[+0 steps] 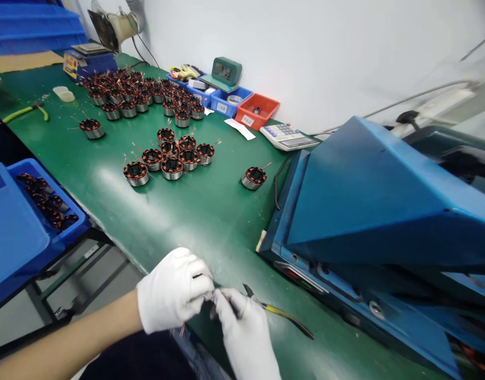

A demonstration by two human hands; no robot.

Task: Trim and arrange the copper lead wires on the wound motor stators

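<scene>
My left hand (177,290), in a white glove, has its fingers curled round something mostly hidden; thin copper wire ends stick out above and below it. My right hand (244,327), also gloved in white, is pinched at the left hand's fingertips, on something too small to make out. Beside the right hand, pliers with yellow and black handles (287,315) lie on the green table (210,221). One wound metal ring with copper coils (254,178) sits alone beyond the hands. A group of several like rings (171,168) stands further left.
A large blue machine (369,200) takes up the right side. Many more rings (127,108), a calculator (288,136), a red bin (258,111) and a digital clock (226,71) are at the back. Blue crates (74,229) stand at left; green-handled cutters (26,112) lie far left.
</scene>
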